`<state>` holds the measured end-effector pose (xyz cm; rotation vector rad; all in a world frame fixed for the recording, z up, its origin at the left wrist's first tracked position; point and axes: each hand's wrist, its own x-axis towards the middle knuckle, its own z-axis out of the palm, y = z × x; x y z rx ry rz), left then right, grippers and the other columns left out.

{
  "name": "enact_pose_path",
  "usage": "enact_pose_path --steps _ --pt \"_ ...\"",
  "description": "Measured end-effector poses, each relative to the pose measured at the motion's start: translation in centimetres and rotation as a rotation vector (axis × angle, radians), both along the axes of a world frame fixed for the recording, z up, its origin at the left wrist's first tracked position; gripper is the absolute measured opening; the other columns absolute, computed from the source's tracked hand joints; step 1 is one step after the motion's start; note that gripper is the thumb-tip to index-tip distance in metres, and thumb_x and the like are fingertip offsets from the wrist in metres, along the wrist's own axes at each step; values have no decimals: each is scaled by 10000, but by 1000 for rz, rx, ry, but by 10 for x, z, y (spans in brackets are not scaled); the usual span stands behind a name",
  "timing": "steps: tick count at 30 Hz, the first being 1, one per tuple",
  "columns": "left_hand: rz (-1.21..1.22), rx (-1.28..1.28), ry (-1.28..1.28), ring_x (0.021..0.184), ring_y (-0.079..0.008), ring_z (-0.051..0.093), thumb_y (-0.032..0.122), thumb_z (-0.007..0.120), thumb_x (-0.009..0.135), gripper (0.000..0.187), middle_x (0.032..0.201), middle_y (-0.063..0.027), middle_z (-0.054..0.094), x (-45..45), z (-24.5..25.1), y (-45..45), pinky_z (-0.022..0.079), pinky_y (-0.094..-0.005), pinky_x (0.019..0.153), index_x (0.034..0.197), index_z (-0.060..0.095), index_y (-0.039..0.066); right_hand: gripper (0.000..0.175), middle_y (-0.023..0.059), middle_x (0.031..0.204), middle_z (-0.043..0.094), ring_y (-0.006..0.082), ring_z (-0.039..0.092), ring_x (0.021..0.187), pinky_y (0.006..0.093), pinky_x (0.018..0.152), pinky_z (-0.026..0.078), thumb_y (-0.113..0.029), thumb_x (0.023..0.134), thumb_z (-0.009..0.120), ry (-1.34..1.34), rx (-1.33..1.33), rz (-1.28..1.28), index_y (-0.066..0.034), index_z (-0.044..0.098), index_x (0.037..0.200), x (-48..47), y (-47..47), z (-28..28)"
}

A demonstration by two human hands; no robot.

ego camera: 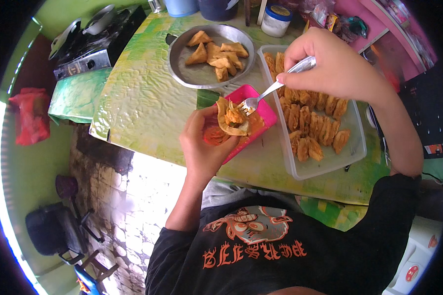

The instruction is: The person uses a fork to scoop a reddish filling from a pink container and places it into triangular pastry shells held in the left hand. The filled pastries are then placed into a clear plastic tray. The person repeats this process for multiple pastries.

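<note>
My left hand (206,140) holds a piece of fried tofu (227,127), split open with orange shredded filling (234,116) inside, above a pink plastic container (267,114) of orange filling. In my right hand (317,70) is a metal fork (267,89), its tines touching the filling in the tofu. To the right, a clear plastic box (299,173) holds rows of stuffed tofu pieces (304,121), partly hidden by my right hand. Behind the pink container, a round metal pan (181,79) holds several tofu pieces without visible filling (197,55).
A white jar with a blue lid (277,20) stands behind the box. At the back left is a gas stove (96,59) with a pan (99,20). A piece of green leaf (208,99) lies beside the pink container. Plastic packets (350,29) lie at the back right.
</note>
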<state>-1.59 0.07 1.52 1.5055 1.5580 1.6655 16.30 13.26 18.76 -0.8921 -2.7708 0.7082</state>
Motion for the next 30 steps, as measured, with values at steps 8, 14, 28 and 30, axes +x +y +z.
enact_pose_path --steps 8,14,28,30 --pt "-4 -24 -191 925 -186 642 15 771 667 475 989 -137 632 -1 -5 -1 514 -300 837 1074 541 -71 131 107 616 561 281 559 537 343 494 412 -102 739 696 -127 600 234 -28 589 729 -2 -67 18" --pt "-99 -24 -390 1041 -187 584 -33 727 699 508 1093 -134 590 -2 -3 -3 468 -317 929 1143 487 -87 111 90 640 596 262 580 539 338 490 426 -39 711 711 61 578 208 -23 616 768 10 -71 21" --pt "-71 79 -312 1051 -181 569 -64 721 673 519 1100 -112 559 -6 -12 -3 457 -310 939 1136 486 -56 54 72 626 595 117 563 531 235 482 423 -15 776 672 191 272 79 16 629 766 13 -50 8" --pt "-64 100 -311 1049 -181 570 -67 722 669 523 1094 -106 558 -7 -13 -3 457 -308 938 1136 488 -50 54 64 626 593 103 550 527 229 486 417 -16 780 670 199 282 85 16 629 766 13 -50 8"
